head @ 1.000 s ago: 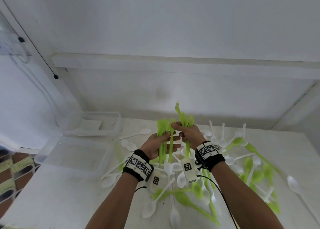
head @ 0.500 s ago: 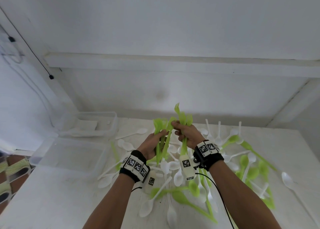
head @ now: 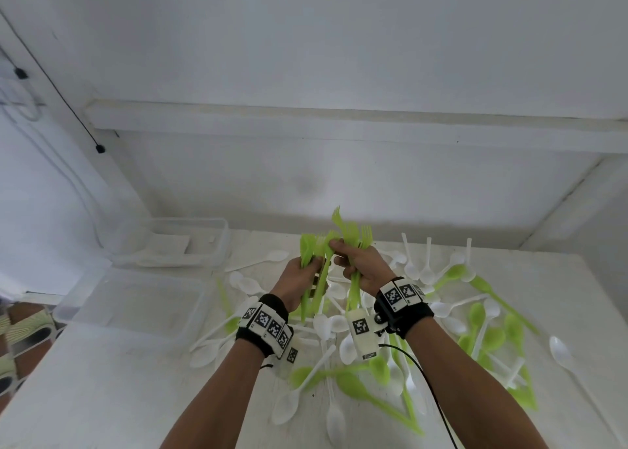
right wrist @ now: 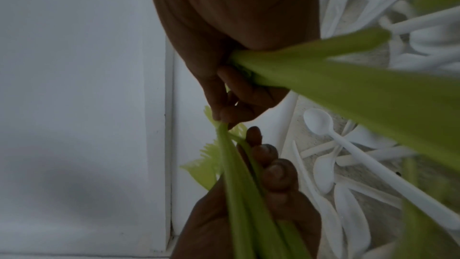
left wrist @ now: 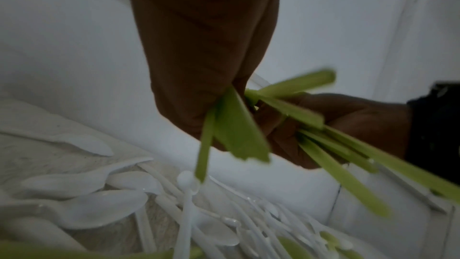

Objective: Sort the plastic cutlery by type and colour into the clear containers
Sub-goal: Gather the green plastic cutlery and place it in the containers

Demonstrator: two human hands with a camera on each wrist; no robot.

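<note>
White tabletop [head: 102, 380] strewn with white spoons [head: 289, 404] and green spoons [head: 356, 385] across lower centre and right. Centre frame, left hand [head: 299, 278] curled tight round a bunch of green forks [head: 314, 251], tines poking above the fingers, handles trailing below the palm. Right hand [head: 365, 266] wrapped round a second bunch [head: 353, 232], thumb and forefinger pinching a fork from the left bunch. Clear containers [head: 136, 299] at left.

White painted wall [head: 306, 40] with a horizontal ledge [head: 339, 129] behind the white counter [head: 102, 380]; black cable [head: 61, 101] runs down the left corner; light even and soft
</note>
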